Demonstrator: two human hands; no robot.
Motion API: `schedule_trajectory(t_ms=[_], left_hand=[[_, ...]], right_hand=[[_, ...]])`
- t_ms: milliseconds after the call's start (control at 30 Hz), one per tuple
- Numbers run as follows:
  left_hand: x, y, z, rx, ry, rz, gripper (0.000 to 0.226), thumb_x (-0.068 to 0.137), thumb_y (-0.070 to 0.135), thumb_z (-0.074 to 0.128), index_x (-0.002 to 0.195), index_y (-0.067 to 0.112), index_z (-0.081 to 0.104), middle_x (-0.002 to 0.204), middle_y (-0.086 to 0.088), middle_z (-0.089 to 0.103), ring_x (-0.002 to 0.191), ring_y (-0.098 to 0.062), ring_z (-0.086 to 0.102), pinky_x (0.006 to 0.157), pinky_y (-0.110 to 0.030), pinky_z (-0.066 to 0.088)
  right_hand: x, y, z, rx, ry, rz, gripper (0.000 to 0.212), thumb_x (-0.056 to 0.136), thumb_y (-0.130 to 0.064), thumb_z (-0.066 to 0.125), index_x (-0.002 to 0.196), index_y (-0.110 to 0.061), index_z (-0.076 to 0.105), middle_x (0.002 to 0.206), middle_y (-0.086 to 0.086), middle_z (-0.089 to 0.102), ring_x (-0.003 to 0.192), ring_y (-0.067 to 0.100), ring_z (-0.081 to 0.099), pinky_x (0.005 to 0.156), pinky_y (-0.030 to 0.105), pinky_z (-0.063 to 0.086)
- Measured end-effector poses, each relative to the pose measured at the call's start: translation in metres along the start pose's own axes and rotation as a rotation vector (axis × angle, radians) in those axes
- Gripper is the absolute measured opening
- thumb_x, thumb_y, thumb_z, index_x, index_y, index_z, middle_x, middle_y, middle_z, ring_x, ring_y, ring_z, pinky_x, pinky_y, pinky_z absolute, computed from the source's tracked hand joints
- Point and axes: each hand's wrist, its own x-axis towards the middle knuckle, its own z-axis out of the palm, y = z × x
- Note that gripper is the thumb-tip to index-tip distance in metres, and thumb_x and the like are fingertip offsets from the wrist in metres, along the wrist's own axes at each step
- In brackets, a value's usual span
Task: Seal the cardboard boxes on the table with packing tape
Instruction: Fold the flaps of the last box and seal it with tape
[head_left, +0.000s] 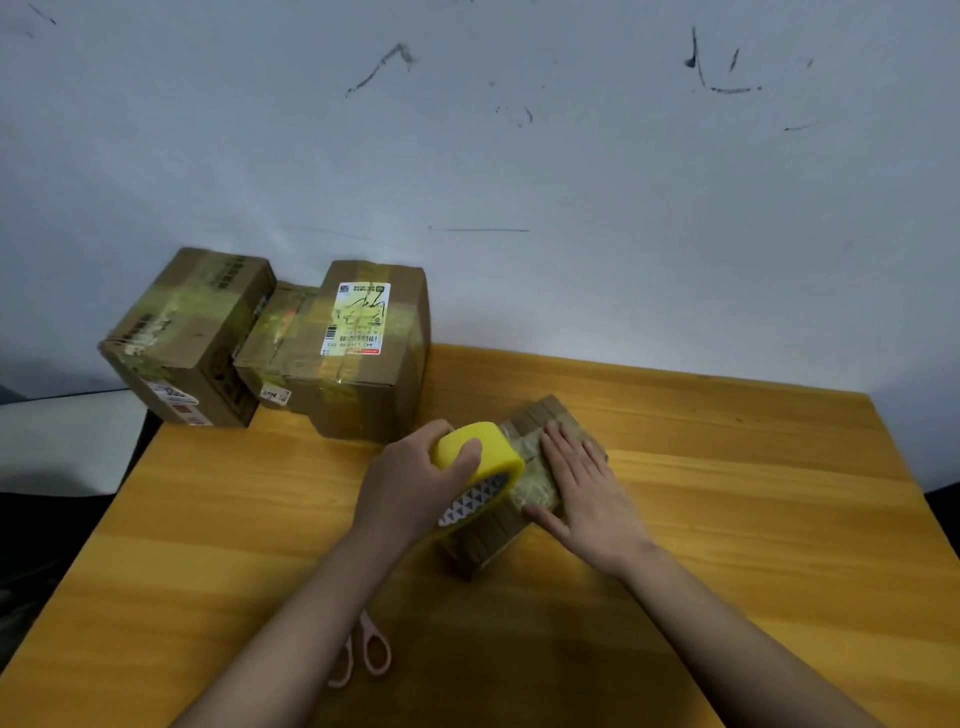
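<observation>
Left hand grips the tape, right hand lies flat on the box mid-surface (scissors by the near edge). Best to keep the strip taut and press it down firmly.

The tape roll is bright yellow, its core printed with black-and-white triangles. The small box beneath it is brown cardboard under glossy clear tape. At ten o'clock, three brown boxes carry yellowish tape and white labels. The counter is honey-yellow wood grain; the scissors at six o'clock have pale pink handles.
</observation>
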Motion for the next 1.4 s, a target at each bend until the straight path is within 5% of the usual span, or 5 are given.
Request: schedule_trajectory(t_ms=[400,633,800,1267,1400], left_hand=[[0.011,0.026,0.004,0.419,-0.04,0.057,0.04,0.093,0.055,0.038,0.095,0.02,0.057,0.088,-0.002,0.062,0.08,-0.024,0.056,0.061,-0.03,0.038],[0.014,0.026,0.004,0.45,-0.041,0.074,0.044,0.094,0.057,0.035,0.101,0.02,0.058,0.092,-0.002,0.063,0.076,-0.018,0.051,0.059,-0.028,0.038],[0.015,0.017,-0.002,0.247,-0.031,0.063,0.04,0.091,0.06,0.041,0.103,0.023,0.051,0.086,0.005,0.056,0.074,-0.015,0.054,0.054,-0.027,0.036],[-0.003,-0.014,0.003,-0.327,-0.006,-0.013,0.053,0.068,0.075,0.046,0.072,0.023,0.058,0.065,0.004,0.055,0.066,-0.019,0.058,0.06,-0.042,0.047],[0.001,-0.002,0.004,-0.105,-0.023,0.022,0.063,0.082,0.07,0.045,0.105,0.016,0.066,0.09,0.0,0.066,0.089,-0.021,0.063,0.073,-0.036,0.049]], right_hand=[[0.002,-0.012,-0.02,-0.105,-0.121,0.051,0.113,0.065,-0.089,-0.014,0.154,-0.019,-0.007,0.159,-0.005,-0.016,0.146,0.01,-0.018,0.117,0.031,-0.013],[-0.008,-0.041,-0.002,-0.107,-0.006,-0.101,0.078,0.095,-0.068,0.019,0.148,-0.013,0.033,0.154,0.005,0.033,0.145,0.018,0.018,0.117,0.034,0.008],[-0.006,-0.038,-0.006,-0.058,-0.05,-0.098,0.088,0.09,-0.073,0.026,0.154,-0.016,0.006,0.158,-0.002,0.002,0.146,0.011,-0.007,0.117,0.037,-0.01],[-0.014,-0.053,0.005,-0.041,0.142,-0.048,0.071,0.094,-0.063,0.031,0.143,-0.012,0.036,0.145,0.003,0.048,0.138,0.008,0.024,0.112,0.042,0.022],[-0.012,-0.054,0.003,-0.061,0.082,-0.025,0.076,0.095,-0.066,0.021,0.14,-0.011,0.045,0.142,0.005,0.052,0.135,0.008,0.025,0.112,0.041,0.02]])
